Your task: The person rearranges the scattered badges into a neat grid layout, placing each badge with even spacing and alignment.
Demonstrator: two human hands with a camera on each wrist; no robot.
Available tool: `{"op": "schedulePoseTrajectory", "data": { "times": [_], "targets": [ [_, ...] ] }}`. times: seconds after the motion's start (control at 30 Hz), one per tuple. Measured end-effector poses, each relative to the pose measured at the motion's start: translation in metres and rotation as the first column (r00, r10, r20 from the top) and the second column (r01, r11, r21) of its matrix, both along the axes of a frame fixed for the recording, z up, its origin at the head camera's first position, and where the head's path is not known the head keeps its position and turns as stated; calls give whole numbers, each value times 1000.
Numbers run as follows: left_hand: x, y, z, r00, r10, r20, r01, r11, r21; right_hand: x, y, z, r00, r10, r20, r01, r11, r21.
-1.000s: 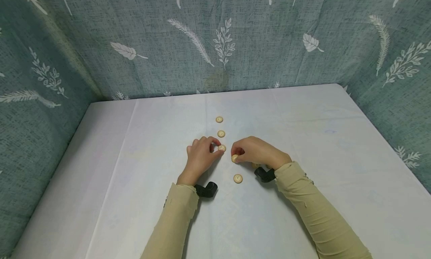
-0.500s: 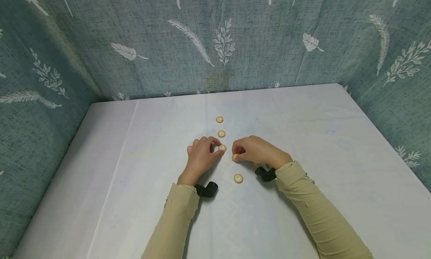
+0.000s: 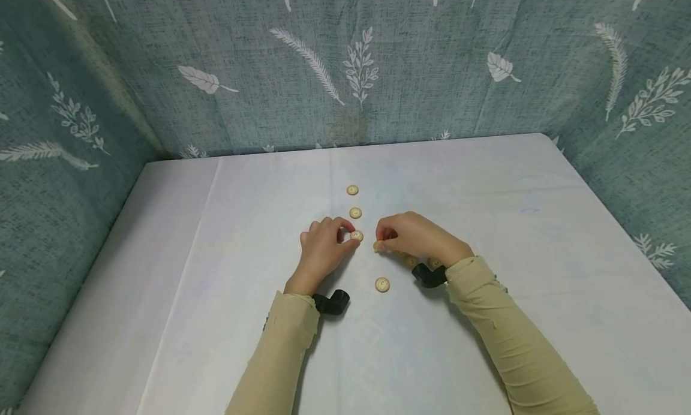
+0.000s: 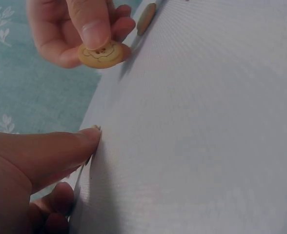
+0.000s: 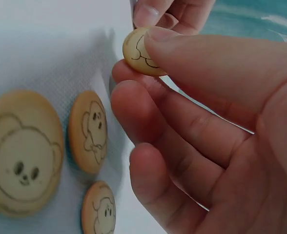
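My left hand rests on the table with thumb and index finger pinching the edges of a round tan disc that lies flat. That disc is mostly hidden behind the thumb in the left wrist view. Just to its right, my right hand pinches another tan disc between thumb and fingers. This disc hangs tilted above the table, and part of a line drawing shows on it. Under and beside the right hand lie more discs, among them one with a bear face and a smaller-looking disc.
Beyond my left hand, two discs, a nearer disc and a farther disc, lie in line with the held one. A single disc lies between the wrists. White cloth covers the table; a leaf-patterned green curtain surrounds it.
My right hand has shifted slightly right and away from me, carrying its disc, and more of the discs beneath that hand show. The left hand has stayed in place.
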State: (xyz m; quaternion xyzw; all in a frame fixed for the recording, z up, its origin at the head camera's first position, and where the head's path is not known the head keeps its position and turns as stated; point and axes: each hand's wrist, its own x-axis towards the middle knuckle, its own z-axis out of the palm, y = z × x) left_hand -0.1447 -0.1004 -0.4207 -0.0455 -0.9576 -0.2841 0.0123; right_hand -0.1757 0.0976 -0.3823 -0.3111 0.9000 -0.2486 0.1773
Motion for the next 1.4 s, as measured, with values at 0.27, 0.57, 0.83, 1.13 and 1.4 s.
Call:
{"op": "schedulePoseTrajectory", "data": {
  "times": [0.27,0.57,0.83,1.13,1.4],
  "targets": [
    [1,1,-1,1000,2,8,-2,1000,-4,-2,5,1,1000,-17,5,17,999,-36],
    [1,1,3,1000,5,5,-5,1000,-7,-4,8,6,998,-53,28,55,998,-43],
    [1,1,3,1000,3,10,-3,1000,-4,-7,12,6,997,-75,31,77,996,-45],
    [1,1,2,1000,1,9,-1,1000,4,-10,18,4,992,-115,44,118,991,-66],
    [1,1,2,1000,9,19,-9,1000,4,-16,29,2,983,-182,25,184,979,-89]
  ]
}}
